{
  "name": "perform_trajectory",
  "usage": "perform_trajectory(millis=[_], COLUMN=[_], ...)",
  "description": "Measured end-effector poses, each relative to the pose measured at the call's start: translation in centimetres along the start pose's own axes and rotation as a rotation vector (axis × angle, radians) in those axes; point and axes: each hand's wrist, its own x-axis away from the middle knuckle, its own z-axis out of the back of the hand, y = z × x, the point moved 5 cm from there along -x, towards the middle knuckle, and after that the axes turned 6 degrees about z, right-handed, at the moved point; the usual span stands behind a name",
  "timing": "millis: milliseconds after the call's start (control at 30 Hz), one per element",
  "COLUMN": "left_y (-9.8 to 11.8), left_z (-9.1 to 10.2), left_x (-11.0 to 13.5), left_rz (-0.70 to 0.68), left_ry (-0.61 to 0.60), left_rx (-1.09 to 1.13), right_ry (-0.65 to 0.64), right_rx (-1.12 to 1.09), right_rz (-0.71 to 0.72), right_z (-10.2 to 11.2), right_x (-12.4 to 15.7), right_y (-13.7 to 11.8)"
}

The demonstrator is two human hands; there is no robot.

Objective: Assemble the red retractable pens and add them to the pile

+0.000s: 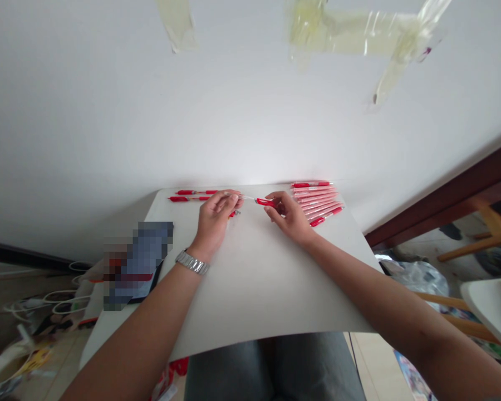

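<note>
In front of the wall, my left hand [219,210] is closed in a pinch on a slim, clear pen barrel. Facing it, my right hand [290,214] grips a red pen part [264,202] between thumb and fingers. A thin whitish piece runs between the two hands; whether it is inside the barrel I cannot tell. Under my left fingers lies a small red and silver piece [234,214], partly hidden. Two red pens [183,199] lie at the back left, their right ends behind my left hand. A row of several red pens and clear-pink barrels [317,196] lies beyond my right hand.
The white table [250,284] stands against a wall with yellowed tape [359,36]. A phone-like device [144,264], blurred out, lies along the left edge. Cables [67,301] and a white bucket [8,362] are at left; a wooden chair [492,228] and plastic bag [420,273] at right.
</note>
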Motion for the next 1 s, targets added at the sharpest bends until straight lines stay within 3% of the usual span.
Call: perform_trajectory(millis=[633,1000], left_y=[0.7,0.9], left_z=[-0.1,-0.3], left_x=[0.2,0.6], left_rz=[-0.032,-0.028], left_ry=[-0.053,-0.065], left_rx=[-0.079,-0.159], right_ry=[-0.036,-0.018], right_rx=[-0.017,0.070], right_rz=[-0.002,0.132], right_z=[-0.2,-0.1], right_x=[0.1,0.0], right_y=[0.3,-0.8])
